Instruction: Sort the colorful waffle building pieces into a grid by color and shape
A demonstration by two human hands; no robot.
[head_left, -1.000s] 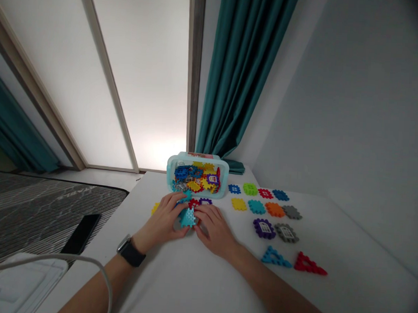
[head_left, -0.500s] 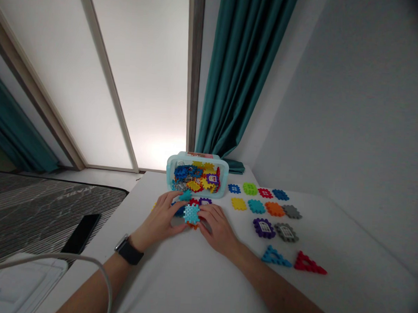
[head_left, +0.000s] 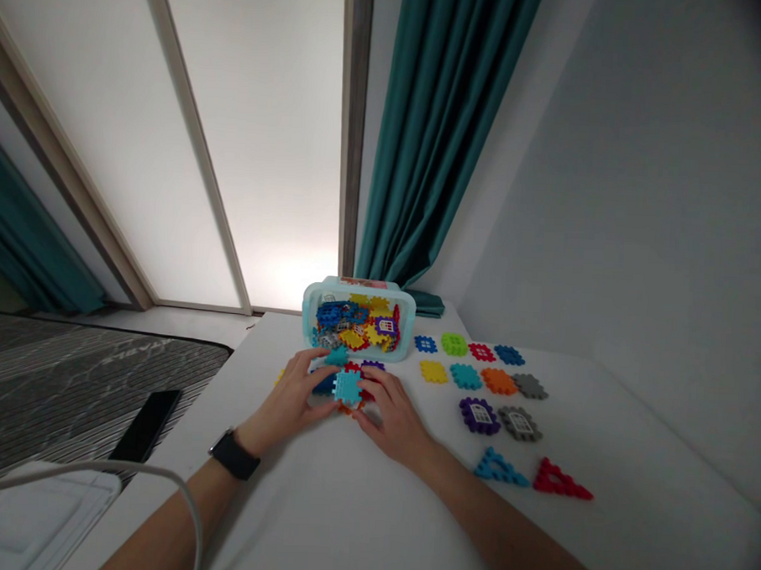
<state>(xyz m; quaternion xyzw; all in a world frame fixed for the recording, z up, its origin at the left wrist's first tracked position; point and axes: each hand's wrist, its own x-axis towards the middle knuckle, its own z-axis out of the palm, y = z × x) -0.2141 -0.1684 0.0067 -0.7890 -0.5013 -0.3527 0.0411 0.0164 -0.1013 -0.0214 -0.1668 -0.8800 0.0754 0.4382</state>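
A light-blue square building tile (head_left: 347,387) with notched edges sits between my two hands. My left hand (head_left: 288,399), with a dark watch on its wrist, curves round the left side of the joined tiles. Its index finger touches a teal tile (head_left: 337,355), and its thumb is low beside the light-blue one. From the right, my right hand (head_left: 395,416) has its fingers at the light-blue tile's edge and its thumb below. Around that tile show a dark blue tile (head_left: 324,381), a purple tile (head_left: 373,365) and some red and orange, partly hidden by the hands.
A light-blue tub (head_left: 406,328) of mixed tiles stands just behind my hands. Several tiles lie in rows at the right, including a yellow tile (head_left: 433,371), a grey window tile (head_left: 520,424) and a red triangle (head_left: 561,479). A white cable (head_left: 158,468) crosses the lower left.
The light-blue tile is tilted differently and its brick pattern no longer shows clearly. My right fingers and thumb have shifted slightly left around the tiles; the left hand barely moves.
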